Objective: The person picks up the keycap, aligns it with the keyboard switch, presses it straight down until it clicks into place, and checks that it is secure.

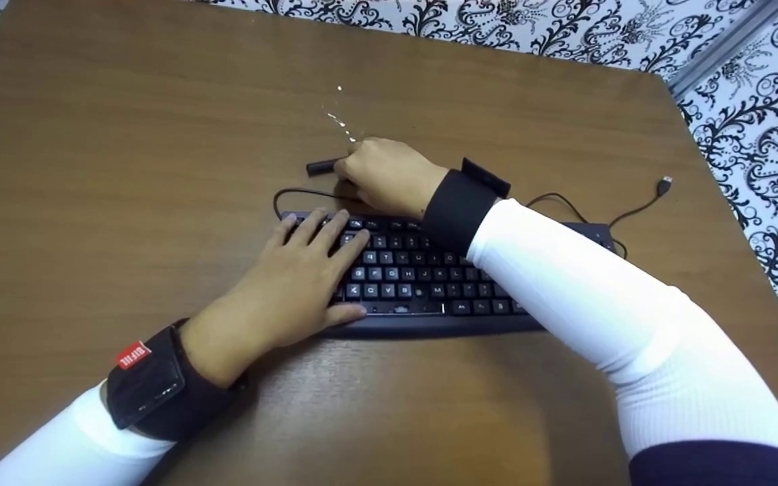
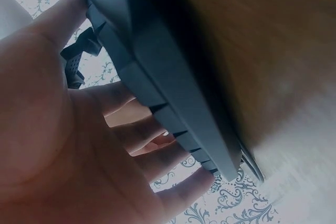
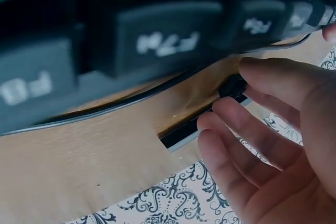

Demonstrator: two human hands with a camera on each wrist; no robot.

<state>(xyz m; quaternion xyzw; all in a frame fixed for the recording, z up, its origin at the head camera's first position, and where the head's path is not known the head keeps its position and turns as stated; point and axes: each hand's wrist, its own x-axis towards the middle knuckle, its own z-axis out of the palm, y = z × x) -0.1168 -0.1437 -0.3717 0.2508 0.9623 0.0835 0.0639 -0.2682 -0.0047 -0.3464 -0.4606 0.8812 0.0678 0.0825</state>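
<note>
A black keyboard lies flat on the wooden table. My left hand rests over its left end, fingers spread across the keys and thumb near the front edge. The left wrist view shows those fingers extended along the key side. Behind the keyboard, my right hand grips a short black bar-shaped object, whose end sticks out to the left. In the right wrist view, thumb and curled fingers are around the bar; its exact kind cannot be told.
A black cable loops behind the keyboard and ends in a USB plug at the right. Small white specks show on the wooden table beyond my right hand. Patterned wallpaper borders the far edge.
</note>
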